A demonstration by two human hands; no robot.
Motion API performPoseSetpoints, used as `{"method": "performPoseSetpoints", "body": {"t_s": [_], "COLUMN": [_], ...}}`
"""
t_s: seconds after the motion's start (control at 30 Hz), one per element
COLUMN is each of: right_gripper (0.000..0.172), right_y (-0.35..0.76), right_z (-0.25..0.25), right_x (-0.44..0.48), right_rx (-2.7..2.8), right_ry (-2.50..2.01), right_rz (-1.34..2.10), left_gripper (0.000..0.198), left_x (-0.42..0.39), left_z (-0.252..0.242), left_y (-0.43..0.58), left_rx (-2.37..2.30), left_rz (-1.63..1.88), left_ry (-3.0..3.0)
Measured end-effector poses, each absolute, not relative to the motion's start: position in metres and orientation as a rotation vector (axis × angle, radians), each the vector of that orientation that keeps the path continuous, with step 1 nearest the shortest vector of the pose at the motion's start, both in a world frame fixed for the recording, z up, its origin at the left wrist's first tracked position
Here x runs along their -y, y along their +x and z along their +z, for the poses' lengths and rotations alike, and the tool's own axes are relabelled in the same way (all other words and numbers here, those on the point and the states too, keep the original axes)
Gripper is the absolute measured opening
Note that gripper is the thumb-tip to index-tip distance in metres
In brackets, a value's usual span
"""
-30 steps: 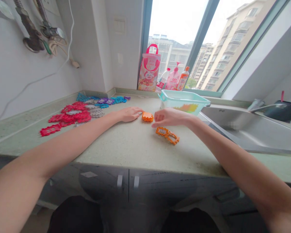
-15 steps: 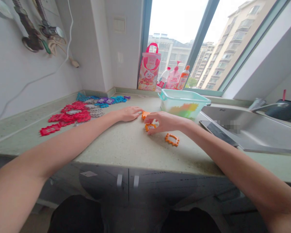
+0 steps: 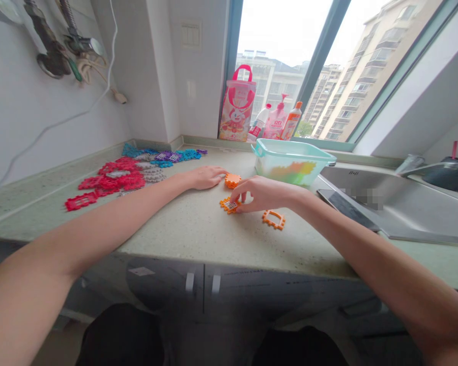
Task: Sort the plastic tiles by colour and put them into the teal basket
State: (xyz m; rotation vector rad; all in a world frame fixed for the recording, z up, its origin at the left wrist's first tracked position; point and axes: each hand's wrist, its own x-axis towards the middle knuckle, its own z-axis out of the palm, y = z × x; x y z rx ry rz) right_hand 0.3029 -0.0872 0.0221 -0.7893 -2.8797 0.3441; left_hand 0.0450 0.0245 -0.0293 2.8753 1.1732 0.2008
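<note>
My left hand (image 3: 205, 177) rests on the counter with its fingers lying flat, the fingertips touching an orange interlocking tile (image 3: 232, 180). My right hand (image 3: 262, 193) is curled over a second orange tile with a white label (image 3: 229, 204) and pinches it against the counter. A third orange frame tile (image 3: 274, 219) lies loose just right of that hand.
Red tiles (image 3: 110, 182), grey ones and blue and purple tiles (image 3: 168, 155) are spread at the back left. A teal tub (image 3: 292, 162) with coloured pieces stands behind my right hand. A steel sink (image 3: 404, 206) is at right. Bottles and a pink bag (image 3: 237, 104) line the sill.
My right hand took the labelled orange tile from the pair at right and slid it left across the counter, leaving the frame tile behind. My left hand stayed put.
</note>
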Motion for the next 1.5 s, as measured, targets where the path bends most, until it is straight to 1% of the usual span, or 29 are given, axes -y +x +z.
{"method": "performPoseSetpoints", "body": {"t_s": [0.1,0.23,0.37,0.47,0.57,0.67,0.8,0.9,0.93,1.0,1.07,1.13,1.2,1.23,1.3,1.4,1.5], "right_gripper": [0.015,0.018,0.015,0.015,0.018,0.02,0.027,0.029,0.032,0.044,0.049,0.057,0.068,0.071,0.067,0.043,0.026], "right_y": [0.295,0.295,0.304,0.31,0.311,0.31,0.309,0.314,0.317,0.324,0.331,0.335,0.334,0.331,0.322,0.308,0.302], "right_z": [0.015,0.005,-0.001,-0.007,-0.015,-0.018,-0.004,0.022,0.031,0.047,0.057,0.062,0.063,0.063,0.058,0.047,0.037], "right_x": [0.091,0.083,0.065,0.053,0.047,0.046,0.055,0.065,0.069,0.077,0.084,0.09,0.095,0.097,0.099,0.099,0.095], "right_rx": [2.821,2.682,2.398,2.218,2.232,2.335,2.313,2.371,2.463,2.726,2.907,2.964,2.979,2.991,3.013,2.958,2.847], "right_ry": [-0.724,-0.621,-0.781,-0.913,-1.012,-1.017,-0.984,-1.15,-1.247,-1.466,-1.663,-1.788,-1.833,-1.827,-1.74,-1.472,-1.25], "right_rz": [0.306,0.143,-0.038,-0.078,-0.067,-0.049,-0.087,-0.031,0.046,0.224,0.367,0.409,0.364,0.344,0.386,0.492,0.408], "left_gripper": [0.057,0.054,0.052,0.055,0.057,0.058,0.059,0.059,0.059,0.059,0.06,0.06,0.06,0.059,0.059,0.059,0.06], "left_x": [-0.025,-0.028,-0.031,-0.033,-0.033,-0.03,-0.026,-0.025,-0.026,-0.026,-0.027,-0.027,-0.027,-0.027,-0.026,-0.025,-0.026], "left_z": [-0.029,-0.031,-0.033,-0.034,-0.034,-0.032,-0.03,-0.03,-0.03,-0.031,-0.031,-0.032,-0.032,-0.031,-0.031,-0.03,-0.031], "left_y": [0.045,0.044,0.042,0.042,0.042,0.043,0.044,0.045,0.046,0.046,0.046,0.046,0.047,0.047,0.047,0.047,0.045], "left_rx": [-1.178,-1.106,-1.049,-1.077,-1.092,-1.12,-1.11,-1.138,-1.156,-1.174,-1.17,-1.17,-1.186,-1.194,-1.203,-1.197,-1.192], "left_rz": [0.186,0.229,0.236,0.248,0.233,0.218,0.227,0.221,0.218,0.216,0.22,0.215,0.208,0.207,0.207,0.2,0.194], "left_ry": [2.881,2.901,2.911,2.919,2.916,2.907,2.901,2.893,2.89,2.888,2.887,2.884,2.878,2.876,2.877,2.883,2.889]}}
